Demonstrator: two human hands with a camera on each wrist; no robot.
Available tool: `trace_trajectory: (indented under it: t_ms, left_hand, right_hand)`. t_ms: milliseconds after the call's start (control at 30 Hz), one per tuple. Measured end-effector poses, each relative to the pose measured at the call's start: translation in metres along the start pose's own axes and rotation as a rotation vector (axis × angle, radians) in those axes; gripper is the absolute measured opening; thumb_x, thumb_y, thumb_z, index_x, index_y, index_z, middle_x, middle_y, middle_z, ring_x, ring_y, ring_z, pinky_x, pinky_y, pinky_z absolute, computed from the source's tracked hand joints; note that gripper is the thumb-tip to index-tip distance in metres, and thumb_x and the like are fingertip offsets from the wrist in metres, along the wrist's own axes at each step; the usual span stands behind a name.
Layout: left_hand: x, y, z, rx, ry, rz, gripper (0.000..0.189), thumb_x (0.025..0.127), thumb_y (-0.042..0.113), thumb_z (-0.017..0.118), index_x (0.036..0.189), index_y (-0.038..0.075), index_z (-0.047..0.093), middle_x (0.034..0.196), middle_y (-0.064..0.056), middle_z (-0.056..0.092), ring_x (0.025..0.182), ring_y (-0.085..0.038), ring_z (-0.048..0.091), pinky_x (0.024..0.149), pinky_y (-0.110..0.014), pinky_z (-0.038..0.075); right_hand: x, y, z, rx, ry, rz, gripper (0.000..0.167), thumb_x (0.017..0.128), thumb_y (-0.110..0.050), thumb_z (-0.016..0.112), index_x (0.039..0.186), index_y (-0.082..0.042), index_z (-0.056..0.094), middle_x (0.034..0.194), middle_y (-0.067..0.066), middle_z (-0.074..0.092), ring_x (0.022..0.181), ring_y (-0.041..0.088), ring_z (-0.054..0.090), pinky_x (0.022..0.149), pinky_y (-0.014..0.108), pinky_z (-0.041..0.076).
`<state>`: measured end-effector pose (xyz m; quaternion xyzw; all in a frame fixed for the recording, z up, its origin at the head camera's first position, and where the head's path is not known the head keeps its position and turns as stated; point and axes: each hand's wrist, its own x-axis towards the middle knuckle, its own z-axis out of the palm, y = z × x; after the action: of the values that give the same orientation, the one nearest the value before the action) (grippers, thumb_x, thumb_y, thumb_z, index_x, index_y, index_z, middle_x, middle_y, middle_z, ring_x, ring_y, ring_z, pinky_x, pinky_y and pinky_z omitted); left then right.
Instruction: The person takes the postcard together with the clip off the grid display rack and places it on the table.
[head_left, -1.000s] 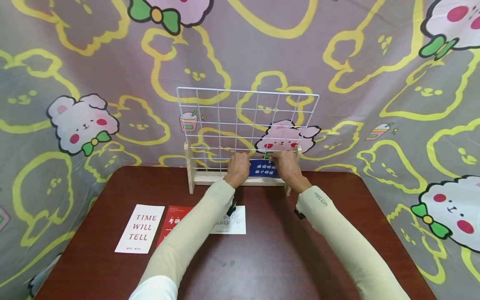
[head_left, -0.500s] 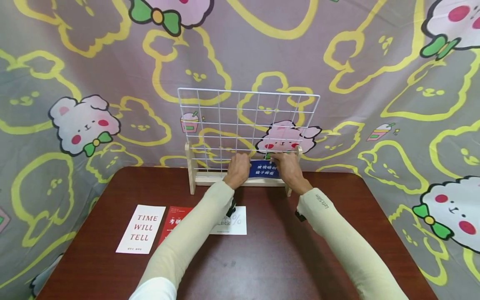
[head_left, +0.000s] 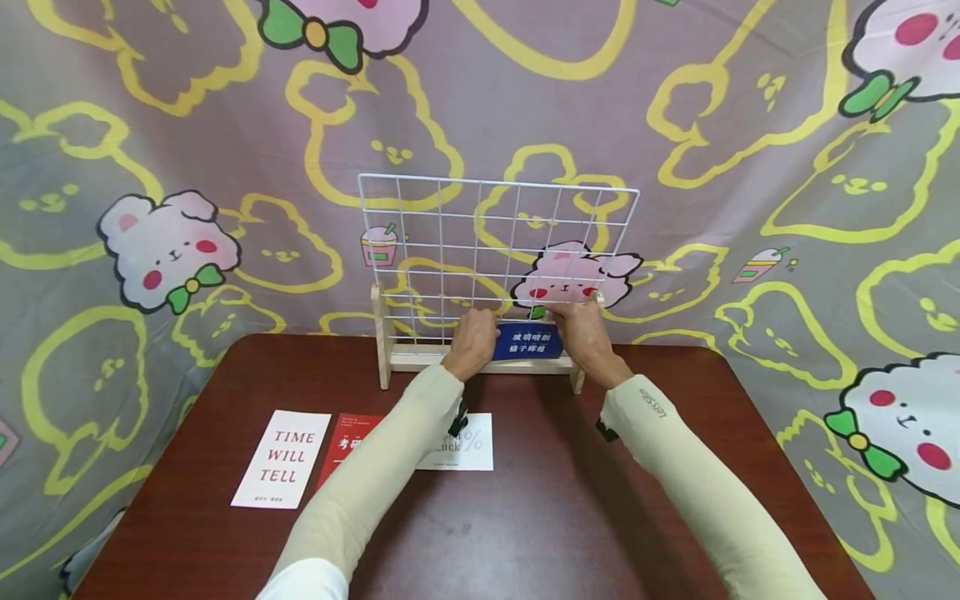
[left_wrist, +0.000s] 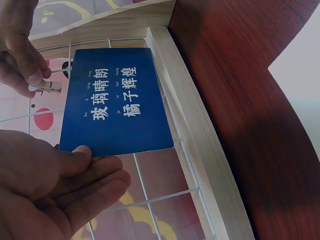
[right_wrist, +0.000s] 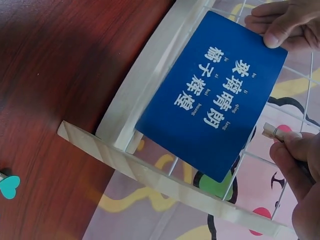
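Note:
A blue card (head_left: 527,342) with white Chinese characters stands against the lower part of a white wire grid (head_left: 495,225). My left hand (head_left: 474,343) pinches one upper corner of the card, thumb on the front and fingers behind, as the left wrist view shows. In my right hand (head_left: 585,333) a small wooden clothespin (right_wrist: 272,131) is pinched between thumb and finger. That clothespin (left_wrist: 51,87) is just off the card's upper edge, not on the card. The head view hides it behind the hand.
The grid sits in a wooden stand (head_left: 381,337) at the back of a brown table (head_left: 525,533). At the left front lie a white card (head_left: 281,458), a red card (head_left: 352,437) and another white card (head_left: 468,442). A teal heart (right_wrist: 10,186) shows in the right wrist view.
The blue card has dropped slightly and tilted, with my left hand shifting a little. My right hand has moved slightly right, away from the card's upper edge.

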<state>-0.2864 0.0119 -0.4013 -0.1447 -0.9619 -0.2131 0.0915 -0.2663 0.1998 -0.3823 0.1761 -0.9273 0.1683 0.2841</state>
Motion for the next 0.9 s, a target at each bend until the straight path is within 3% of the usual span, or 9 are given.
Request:
trace_trajectory:
  t_ms: [300,600,900]
  left_hand:
    - [-0.005,-0.001,-0.008,-0.019,-0.033,0.027,0.016,0.090,0.018,0.070,0.081,0.006,0.076,0.083,-0.015,0.074,0.079,-0.032,0.071,0.068,-0.041,0.057]
    - [-0.010,-0.004,-0.018,0.025,-0.034,0.124,0.015,0.088,0.013,0.072,0.076,0.005,0.076,0.076,-0.012,0.074,0.078,-0.033,0.071,0.071,-0.041,0.056]
    - [-0.015,-0.009,-0.027,0.009,-0.048,0.098,0.013,0.088,0.013,0.072,0.078,0.006,0.077,0.079,-0.011,0.074,0.079,-0.030,0.070,0.072,-0.040,0.056]
  right_hand:
    - [-0.005,0.001,-0.003,0.066,-0.004,0.032,0.009,0.087,0.001,0.069,0.091,-0.003,0.076,0.079,0.015,0.074,0.069,0.029,0.066,0.066,0.045,0.053]
    - [-0.009,0.000,-0.010,0.069,-0.020,0.065,0.013,0.089,-0.003,0.068,0.099,-0.003,0.077,0.084,0.015,0.075,0.071,0.029,0.067,0.067,0.045,0.053]
    - [-0.015,-0.001,-0.020,0.067,-0.007,0.069,0.016,0.090,-0.007,0.069,0.103,-0.004,0.077,0.083,0.015,0.076,0.067,0.027,0.071,0.061,0.044,0.055]
